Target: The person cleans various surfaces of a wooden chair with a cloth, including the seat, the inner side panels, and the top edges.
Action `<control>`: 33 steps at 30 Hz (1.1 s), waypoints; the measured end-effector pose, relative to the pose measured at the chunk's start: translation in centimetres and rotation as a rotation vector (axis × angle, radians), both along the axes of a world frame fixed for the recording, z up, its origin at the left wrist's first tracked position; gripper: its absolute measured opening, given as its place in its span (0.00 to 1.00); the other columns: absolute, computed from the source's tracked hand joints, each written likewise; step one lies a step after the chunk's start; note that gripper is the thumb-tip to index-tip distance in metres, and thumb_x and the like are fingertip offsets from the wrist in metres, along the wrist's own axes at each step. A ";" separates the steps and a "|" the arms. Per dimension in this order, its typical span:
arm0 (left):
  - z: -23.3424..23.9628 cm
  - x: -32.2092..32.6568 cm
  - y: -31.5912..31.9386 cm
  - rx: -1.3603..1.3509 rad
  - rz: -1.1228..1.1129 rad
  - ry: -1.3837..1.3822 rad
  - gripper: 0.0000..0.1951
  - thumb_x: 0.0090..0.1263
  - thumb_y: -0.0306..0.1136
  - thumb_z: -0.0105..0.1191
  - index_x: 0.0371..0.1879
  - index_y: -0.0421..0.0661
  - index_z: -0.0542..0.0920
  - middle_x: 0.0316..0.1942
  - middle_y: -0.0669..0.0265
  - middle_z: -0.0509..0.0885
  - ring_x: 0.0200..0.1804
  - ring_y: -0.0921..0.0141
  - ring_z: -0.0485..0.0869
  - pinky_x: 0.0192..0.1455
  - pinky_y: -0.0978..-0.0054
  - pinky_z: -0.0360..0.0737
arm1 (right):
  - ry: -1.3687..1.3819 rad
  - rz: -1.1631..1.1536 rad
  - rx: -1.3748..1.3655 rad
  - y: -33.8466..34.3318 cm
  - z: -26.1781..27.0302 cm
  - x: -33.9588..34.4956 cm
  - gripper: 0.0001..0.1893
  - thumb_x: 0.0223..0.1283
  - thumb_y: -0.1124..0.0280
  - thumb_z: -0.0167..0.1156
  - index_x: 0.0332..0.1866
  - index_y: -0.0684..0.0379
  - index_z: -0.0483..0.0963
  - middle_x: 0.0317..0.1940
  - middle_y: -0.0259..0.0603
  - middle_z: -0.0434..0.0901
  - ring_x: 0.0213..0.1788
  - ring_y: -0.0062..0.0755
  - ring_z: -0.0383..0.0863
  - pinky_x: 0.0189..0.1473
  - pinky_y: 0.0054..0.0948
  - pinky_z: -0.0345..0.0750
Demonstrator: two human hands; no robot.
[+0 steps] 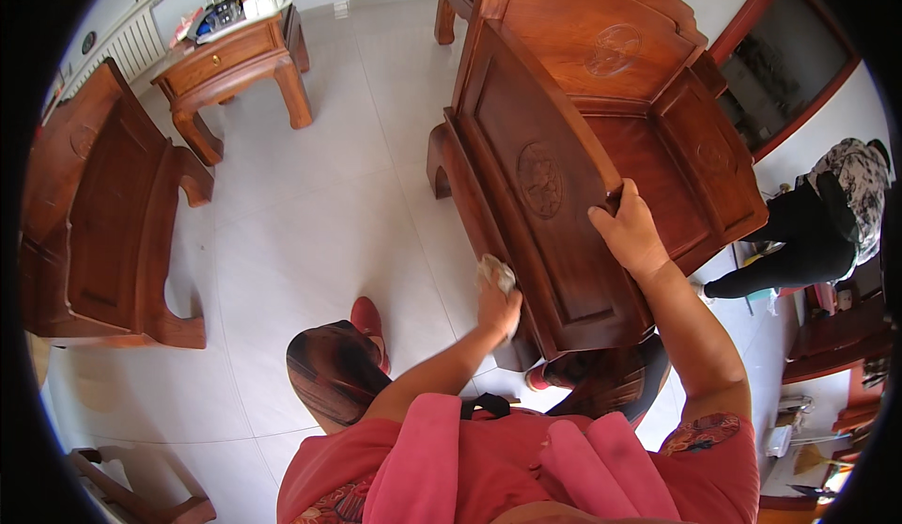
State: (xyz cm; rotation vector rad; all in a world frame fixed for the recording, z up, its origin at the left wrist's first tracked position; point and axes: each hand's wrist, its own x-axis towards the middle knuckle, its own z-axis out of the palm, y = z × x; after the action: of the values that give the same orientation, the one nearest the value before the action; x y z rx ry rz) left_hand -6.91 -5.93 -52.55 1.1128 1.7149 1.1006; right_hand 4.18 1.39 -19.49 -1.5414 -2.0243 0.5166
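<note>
A carved wooden armchair (578, 291) stands right in front of me, its side panel with a round carved medallion (541, 180) facing me. My left hand (499, 312) holds a crumpled light cloth (496, 274) against the lower rail of that side. Higher up, my right hand (633, 231) grips the top edge of the chair's arm (574, 119) near its front end, thumb on the outer face. The cloth is partly hidden by my left fingers. The seat (638, 178) shows beyond the arm.
Another wooden seat (116, 221) stands at the left. Behind it is a wooden side table (222, 59) bearing glasses and bags. A person (824, 221) bends over at the right. Part of a wooden piece (141, 489) shows at the lower left on the tiled floor (317, 228).
</note>
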 end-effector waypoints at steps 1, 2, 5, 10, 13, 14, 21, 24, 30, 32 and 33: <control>0.0 0.7 -1.6 -0.015 -0.012 0.021 0.43 0.61 0.43 0.57 0.76 0.42 0.59 0.73 0.33 0.57 0.66 0.36 0.71 0.68 0.50 0.73 | 0.002 0.004 -0.016 0.0 0.0 -0.4 0.21 0.58 0.66 0.65 0.49 0.67 0.67 0.35 0.53 0.81 0.41 0.51 0.82 0.47 0.44 0.77; -0.1 1.3 -3.1 -0.032 -0.029 0.040 0.44 0.59 0.43 0.57 0.76 0.40 0.57 0.73 0.31 0.57 0.66 0.36 0.72 0.66 0.51 0.75 | 0.003 0.004 -0.033 -0.1 0.0 -0.8 0.21 0.57 0.65 0.65 0.49 0.67 0.67 0.36 0.53 0.81 0.42 0.53 0.82 0.48 0.45 0.77; -1.0 2.6 -6.1 0.068 -0.092 0.123 0.47 0.56 0.39 0.60 0.76 0.38 0.55 0.74 0.28 0.52 0.66 0.34 0.70 0.69 0.50 0.73 | 0.023 0.015 -0.067 -0.4 0.3 -0.9 0.22 0.58 0.63 0.64 0.49 0.68 0.67 0.38 0.56 0.81 0.44 0.56 0.82 0.50 0.46 0.78; -1.1 1.1 -4.4 0.149 -0.107 0.227 0.46 0.59 0.26 0.61 0.78 0.46 0.53 0.75 0.31 0.49 0.65 0.34 0.70 0.67 0.49 0.74 | 0.003 0.022 -0.098 -0.5 0.4 -0.5 0.23 0.58 0.62 0.62 0.49 0.70 0.66 0.37 0.62 0.82 0.46 0.63 0.82 0.51 0.48 0.77; -2.5 -1.5 -1.2 0.092 -0.131 0.267 0.45 0.60 0.26 0.61 0.78 0.47 0.53 0.74 0.36 0.56 0.65 0.36 0.72 0.68 0.50 0.75 | -0.012 0.036 -0.047 -0.7 0.3 -0.4 0.24 0.59 0.62 0.62 0.48 0.72 0.65 0.35 0.66 0.81 0.46 0.68 0.81 0.51 0.50 0.77; -1.6 -1.9 0.5 0.021 -0.143 0.230 0.45 0.61 0.26 0.61 0.78 0.47 0.54 0.74 0.37 0.58 0.65 0.37 0.72 0.68 0.50 0.74 | 0.010 0.047 -0.017 -0.6 0.2 0.2 0.23 0.59 0.62 0.62 0.47 0.72 0.65 0.35 0.66 0.81 0.46 0.68 0.81 0.51 0.50 0.77; -1.0 -8.9 10.9 -0.065 -0.093 0.255 0.43 0.63 0.27 0.58 0.79 0.55 0.54 0.75 0.45 0.61 0.63 0.38 0.74 0.68 0.51 0.75 | 0.030 0.060 -0.046 -0.8 0.6 -0.6 0.23 0.59 0.62 0.62 0.46 0.72 0.65 0.35 0.66 0.81 0.45 0.68 0.81 0.50 0.49 0.77; -0.3 -8.4 10.3 -0.124 -0.118 0.298 0.43 0.64 0.28 0.56 0.80 0.56 0.53 0.75 0.46 0.61 0.63 0.39 0.74 0.68 0.52 0.75 | 0.029 0.059 -0.014 -0.5 0.3 -0.2 0.23 0.59 0.61 0.62 0.45 0.72 0.65 0.36 0.66 0.81 0.46 0.67 0.81 0.50 0.48 0.77; -1.3 -2.3 1.2 -0.027 -0.168 0.286 0.46 0.62 0.28 0.60 0.80 0.50 0.49 0.72 0.38 0.60 0.62 0.37 0.74 0.67 0.50 0.75 | -0.011 0.056 0.037 0.2 0.1 -0.2 0.24 0.58 0.60 0.60 0.45 0.75 0.67 0.39 0.66 0.82 0.49 0.64 0.82 0.53 0.46 0.77; -1.7 0.0 -3.1 0.082 -0.220 0.259 0.47 0.62 0.27 0.60 0.80 0.50 0.49 0.71 0.36 0.61 0.61 0.36 0.74 0.65 0.48 0.76 | -0.048 0.059 0.046 0.3 0.2 -0.1 0.25 0.58 0.59 0.60 0.46 0.75 0.68 0.40 0.66 0.83 0.50 0.63 0.83 0.54 0.45 0.78; -1.7 1.0 -5.0 0.099 -0.259 0.286 0.47 0.61 0.26 0.60 0.79 0.49 0.50 0.70 0.36 0.61 0.62 0.36 0.74 0.63 0.49 0.77 | -0.046 0.061 0.041 0.4 0.0 0.1 0.25 0.59 0.58 0.60 0.48 0.74 0.69 0.41 0.65 0.83 0.51 0.61 0.83 0.55 0.43 0.78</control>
State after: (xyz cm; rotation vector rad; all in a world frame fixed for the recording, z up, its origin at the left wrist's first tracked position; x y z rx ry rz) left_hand -5.93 -10.96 -54.21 1.5688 1.6820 0.9042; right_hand 4.26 1.78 -19.45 -1.4835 -2.1093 0.4648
